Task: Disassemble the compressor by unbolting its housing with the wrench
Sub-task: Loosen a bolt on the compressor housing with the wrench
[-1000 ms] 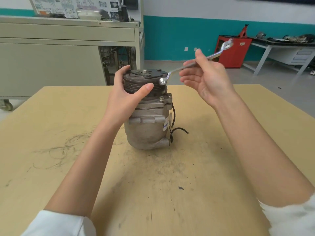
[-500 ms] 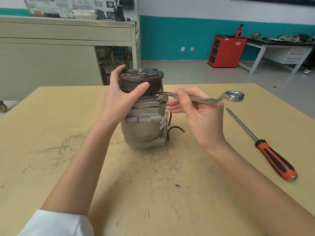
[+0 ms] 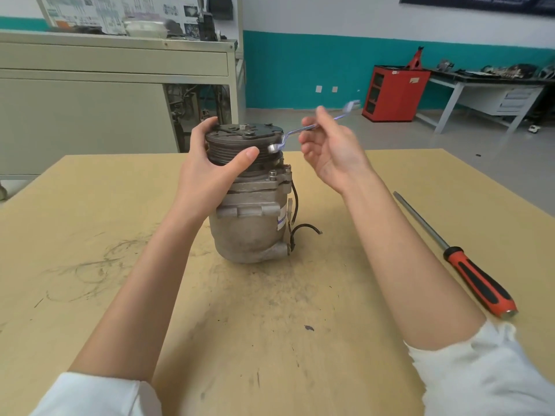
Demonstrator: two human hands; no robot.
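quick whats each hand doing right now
left hand: grips the top of the compressor
right hand: holds the wrench

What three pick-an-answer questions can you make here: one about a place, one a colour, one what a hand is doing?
1. Where is the screwdriver? A on the table; B on the floor; C in a hand.
2. What colour is its handle? A blue; B red and black; C green.
3. What is the left hand doing? A hanging idle; B gripping the pulley of the compressor; C holding the screwdriver.
1A, lying flat on the table; 2B, red with black grips; 3B, it wraps the pulley.
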